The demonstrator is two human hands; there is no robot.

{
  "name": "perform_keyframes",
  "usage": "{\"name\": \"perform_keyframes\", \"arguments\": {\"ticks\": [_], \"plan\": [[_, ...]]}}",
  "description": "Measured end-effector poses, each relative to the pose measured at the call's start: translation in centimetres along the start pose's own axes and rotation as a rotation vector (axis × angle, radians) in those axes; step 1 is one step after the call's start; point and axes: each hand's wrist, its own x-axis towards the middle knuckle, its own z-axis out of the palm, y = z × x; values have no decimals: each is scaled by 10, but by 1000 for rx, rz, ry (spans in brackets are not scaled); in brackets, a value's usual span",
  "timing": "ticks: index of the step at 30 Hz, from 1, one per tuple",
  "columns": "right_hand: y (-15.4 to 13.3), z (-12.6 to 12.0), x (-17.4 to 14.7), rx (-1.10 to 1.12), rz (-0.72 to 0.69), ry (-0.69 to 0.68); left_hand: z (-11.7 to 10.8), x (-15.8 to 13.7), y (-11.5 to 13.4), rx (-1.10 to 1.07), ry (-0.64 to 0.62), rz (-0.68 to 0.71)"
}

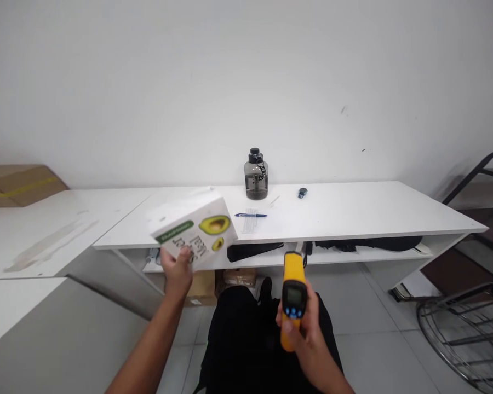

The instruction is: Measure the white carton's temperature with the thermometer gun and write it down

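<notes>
The left hand (177, 272) pinches a glossy, blurred white carton (194, 232) printed with avocados, raised before the desk (353, 213). The right hand (302, 328), fingers wrapped, grips a yellow plastic thermometer gun (293, 290). Behind stand a smoky bottle (256, 175) and a pen (250, 215).

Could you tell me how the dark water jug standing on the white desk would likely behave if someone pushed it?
The water jug looks squat and broad-based, so it would probably slide rather than tip. Its smooth plastic sides and the glossy desk suggest little grip. How full it is cannot be told through the dark wall, so its weight stays uncertain.
</notes>
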Motion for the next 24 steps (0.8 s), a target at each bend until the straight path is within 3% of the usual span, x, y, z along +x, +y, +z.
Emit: {"name": "perform_keyframes", "arguments": {"ticks": [3, 6, 8, 14, 18, 24], "plan": [[-14, -17, 29, -19, -53, 185, 33, 58, -6, 115, 62, 78], [-24, -37, 54, -12, -93, 292, 51, 90, -15, 402, 116, -7], [-29, -45, 65, 5, -124, 371, 54, 100, -24, 609, 56, -70], [-28, -37, 99, -53, -173, 510, 54, 102, -36, 843, -107, -160], [-17, -25, 113, -82, -158, 461, 55, 98, -31, 854, -109, -151], [-21, -11, 104, -35, -184, 366, 57, 95, -32, 854, -101, -137]]}}
